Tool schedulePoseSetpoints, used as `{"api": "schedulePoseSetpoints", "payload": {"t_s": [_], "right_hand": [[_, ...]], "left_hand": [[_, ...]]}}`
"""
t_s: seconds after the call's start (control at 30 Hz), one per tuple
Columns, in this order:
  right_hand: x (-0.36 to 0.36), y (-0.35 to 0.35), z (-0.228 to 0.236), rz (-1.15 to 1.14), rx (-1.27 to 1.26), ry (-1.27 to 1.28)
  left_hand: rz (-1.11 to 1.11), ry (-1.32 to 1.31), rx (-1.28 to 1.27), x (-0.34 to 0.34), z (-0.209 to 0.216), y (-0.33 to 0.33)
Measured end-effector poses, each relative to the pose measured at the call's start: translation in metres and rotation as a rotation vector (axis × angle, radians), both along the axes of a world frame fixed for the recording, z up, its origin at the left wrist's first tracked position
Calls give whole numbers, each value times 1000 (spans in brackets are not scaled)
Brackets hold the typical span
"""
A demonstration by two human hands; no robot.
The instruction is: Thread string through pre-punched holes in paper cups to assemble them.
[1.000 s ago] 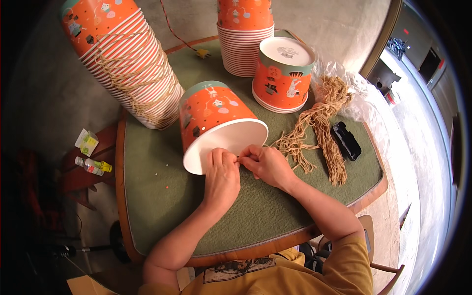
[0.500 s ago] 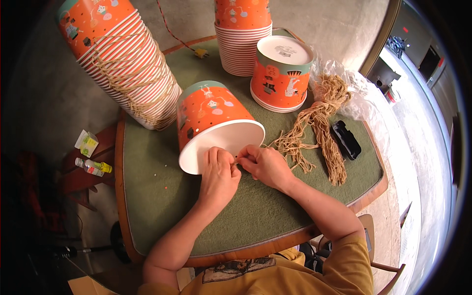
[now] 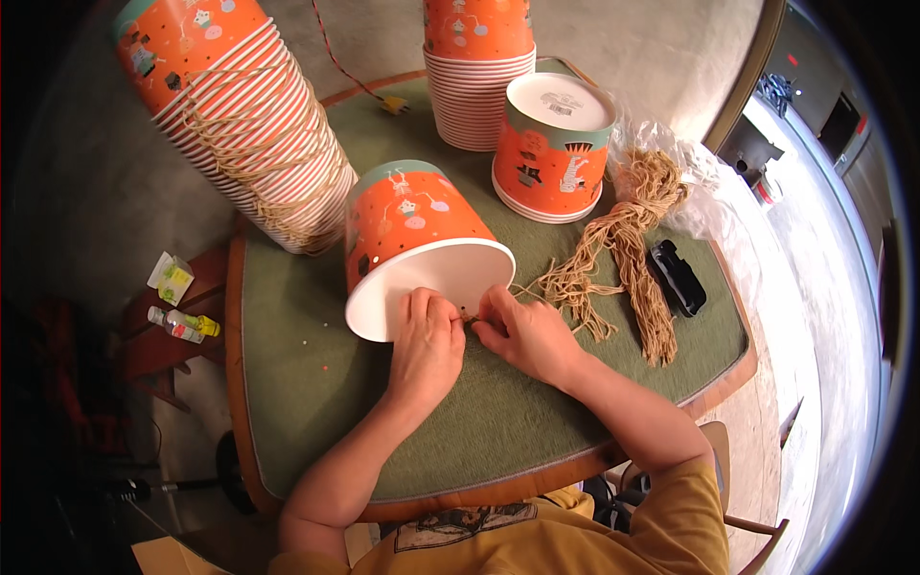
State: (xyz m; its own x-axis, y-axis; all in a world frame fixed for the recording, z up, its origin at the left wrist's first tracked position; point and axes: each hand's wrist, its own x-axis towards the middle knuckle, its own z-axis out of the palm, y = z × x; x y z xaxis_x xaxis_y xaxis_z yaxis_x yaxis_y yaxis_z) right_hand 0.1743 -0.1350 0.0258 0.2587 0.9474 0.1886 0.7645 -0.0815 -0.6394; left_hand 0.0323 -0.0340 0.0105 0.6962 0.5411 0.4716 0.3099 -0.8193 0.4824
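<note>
An orange paper bucket [image 3: 412, 216] with a green base band lies tipped on its side, its white mouth toward me. At the near side of its rim my left hand [image 3: 426, 340] is closed in a pinch, its fingers reaching just inside the mouth. Close beside it, my right hand [image 3: 527, 335] pinches a thin tan cord [image 3: 470, 317] that runs between the two sets of fingertips. Small dark holes show in the white wall there. Some cord trails from behind my right hand toward a bundle of tan twine [image 3: 623, 240].
A tall leaning stack of buckets [image 3: 259, 134], wound with twine, stands at left. Another stack [image 3: 479, 86] and upturned buckets [image 3: 553, 158] stand at the back. A black plastic case [image 3: 677, 278] and clear plastic bag [image 3: 704, 182] lie at right, on the green-topped table [image 3: 517, 431].
My right hand has drawn slightly to the right, away from my left, and more cord shows between them. The bucket has hardly shifted.
</note>
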Motion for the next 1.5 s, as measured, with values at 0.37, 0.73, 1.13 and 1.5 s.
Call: {"api": "schedulePoseSetpoints", "payload": {"t_s": [0.37,0.73,1.13,1.5], "right_hand": [[-5,-6,2,28,-49,-190],[-2,-5,2,18,-66,-133],[3,-5,8,7,-118,-27],[6,-4,5,68,-143,-93]], "left_hand": [[-38,62,-70,-3,6,4],[-57,42,-171,-5,6,8],[-80,31,-208,-6,4,12],[-45,43,-212,-4,1,18]]}}
